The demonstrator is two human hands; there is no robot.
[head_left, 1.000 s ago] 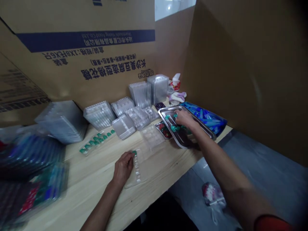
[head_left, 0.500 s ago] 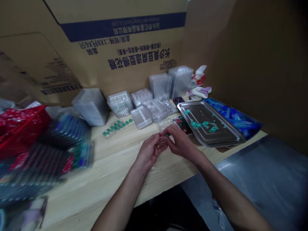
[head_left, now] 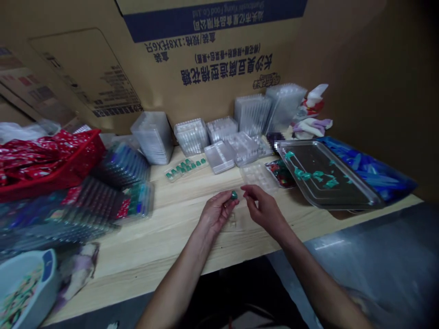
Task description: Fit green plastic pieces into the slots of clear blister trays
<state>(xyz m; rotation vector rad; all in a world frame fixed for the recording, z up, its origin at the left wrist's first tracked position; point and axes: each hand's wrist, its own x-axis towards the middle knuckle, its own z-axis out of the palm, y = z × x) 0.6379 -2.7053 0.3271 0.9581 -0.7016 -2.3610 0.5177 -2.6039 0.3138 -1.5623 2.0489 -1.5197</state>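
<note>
Above the pale wooden tabletop (head_left: 178, 246), the left hand (head_left: 217, 212) has its grip pinched on a small green piece (head_left: 233, 195), held at the fingertips. The right hand (head_left: 264, 211) is just beside it, its grip loosely curled and apart from the piece, holding nothing that shows. Near the right fingertips lies a shallow clear plastic tray (head_left: 258, 177) with rows of small compartments. Beyond it, a shiny rectangular steel tray (head_left: 329, 187) carries scattered green bits, and a small packet of red and green wrapping (head_left: 281, 174) lies against its edge. Behind the steel tray is a heap of bright blue plastic strips (head_left: 372, 164). Further left, a clear strip of green-filled cells (head_left: 185, 169) lies on the wood, and stacks of clear plastic trays (head_left: 252, 114) stand along the back. On the left side are a red basket of red wrapping (head_left: 51, 160) and blurred piles of clear packs holding blue and green contents (head_left: 103, 201). A pale round bowl with a blue handle (head_left: 24, 292) sits at the lower left corner. Behind everything stands a brown cardboard carton wall (head_left: 206, 59), with a dark blue band and upside-down print.
</note>
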